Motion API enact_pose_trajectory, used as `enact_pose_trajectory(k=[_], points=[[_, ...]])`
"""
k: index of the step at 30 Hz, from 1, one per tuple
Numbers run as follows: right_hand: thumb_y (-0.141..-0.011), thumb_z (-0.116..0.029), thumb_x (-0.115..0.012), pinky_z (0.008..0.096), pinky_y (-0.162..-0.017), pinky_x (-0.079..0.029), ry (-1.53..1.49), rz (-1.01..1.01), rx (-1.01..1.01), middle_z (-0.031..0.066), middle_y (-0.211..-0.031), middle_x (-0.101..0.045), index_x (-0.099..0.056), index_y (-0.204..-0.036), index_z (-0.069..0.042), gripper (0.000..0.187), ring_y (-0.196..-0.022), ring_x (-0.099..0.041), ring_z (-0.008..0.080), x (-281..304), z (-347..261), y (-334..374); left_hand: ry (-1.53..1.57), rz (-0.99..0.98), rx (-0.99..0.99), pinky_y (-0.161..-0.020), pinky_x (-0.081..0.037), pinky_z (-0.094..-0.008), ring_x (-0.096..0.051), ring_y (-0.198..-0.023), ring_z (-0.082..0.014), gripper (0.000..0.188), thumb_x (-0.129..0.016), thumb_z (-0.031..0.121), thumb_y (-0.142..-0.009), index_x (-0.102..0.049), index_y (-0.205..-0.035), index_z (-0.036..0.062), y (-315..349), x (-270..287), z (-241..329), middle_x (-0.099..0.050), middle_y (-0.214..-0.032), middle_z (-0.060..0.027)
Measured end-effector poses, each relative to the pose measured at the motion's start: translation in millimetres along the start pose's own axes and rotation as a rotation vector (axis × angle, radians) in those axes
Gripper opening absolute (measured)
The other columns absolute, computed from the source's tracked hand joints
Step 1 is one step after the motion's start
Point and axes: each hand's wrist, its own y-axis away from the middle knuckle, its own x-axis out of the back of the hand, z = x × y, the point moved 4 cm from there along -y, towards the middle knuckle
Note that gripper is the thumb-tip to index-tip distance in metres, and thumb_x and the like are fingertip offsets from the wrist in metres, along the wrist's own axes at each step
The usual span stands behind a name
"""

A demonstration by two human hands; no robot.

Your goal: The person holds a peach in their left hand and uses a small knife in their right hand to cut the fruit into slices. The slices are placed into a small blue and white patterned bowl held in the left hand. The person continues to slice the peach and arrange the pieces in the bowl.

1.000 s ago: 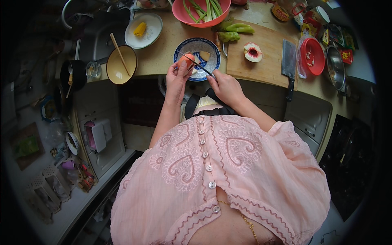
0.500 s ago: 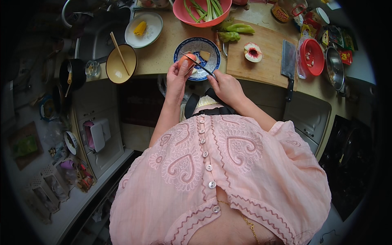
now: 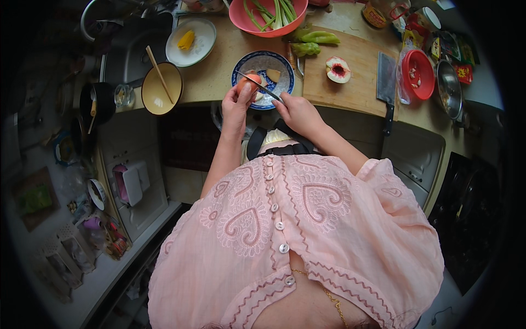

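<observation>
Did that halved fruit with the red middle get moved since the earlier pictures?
No. The halved fruit sits at the same spot on the cutting board; the whole view has shifted slightly, carrying both together.

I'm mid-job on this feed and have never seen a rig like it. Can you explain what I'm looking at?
There is no machine here: these are a person's own two bare hands. The view is from the left of two fisheye cameras worn on the head, looking down, so straight edges bend.

The left hand's grip holds a reddish-orange piece of fruit; the right hand's grip holds a knife, its blade crossing the fruit in this view. Both are over a blue-and-white bowl containing pale pieces.

On the counter, a wooden cutting board to the right carries a peach half and a cleaver. To the left are a plate and a cream bowl with chopsticks.
</observation>
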Motion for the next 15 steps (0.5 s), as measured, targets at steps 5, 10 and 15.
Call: enact_pose_trajectory(k=[5, 10, 15], points=[[-0.093, -0.03, -0.052, 0.0502, -0.059, -0.045, -0.034, -0.056, -0.053, 0.0218, -0.069, -0.059, -0.049, -0.083, -0.002, 0.03, -0.068, -0.059, 0.0422, -8, 5, 1, 0.05, -0.07, 0.001, -0.085, -0.052, -0.0258, -0.062, -0.094, -0.0148, 0.048, -0.069, 0.025, -0.086, -0.05, -0.119, -0.0042, 3, -5, -1, -0.059, -0.109, -0.0106], [-0.092, -0.032, -0.052, 0.049, -0.055, -0.048, 0.188, 0.048, -0.041, 0.0193, -0.065, -0.061, -0.051, -0.084, -0.003, 0.03, -0.063, -0.061, 0.0402, 5, -11, -1, 0.028, 0.007, -0.003, -0.083, -0.051, -0.0271, -0.061, -0.096, -0.0157, 0.045, -0.067, 0.027, -0.087, -0.052, -0.118, -0.0028, 1, -5, -5, -0.061, -0.109, -0.0106], [-0.092, -0.033, -0.052, 0.0458, -0.052, -0.049, 0.272, 0.072, -0.014, 0.0168, -0.064, -0.061, -0.05, -0.084, -0.004, 0.03, -0.06, -0.062, 0.0373, 4, -12, -2, 0.037, 0.055, 0.009, -0.076, -0.052, -0.0225, -0.062, -0.088, -0.0126, 0.046, -0.071, 0.026, -0.084, -0.053, -0.114, -0.0039, 0, -7, -3, -0.061, -0.102, -0.0088]])
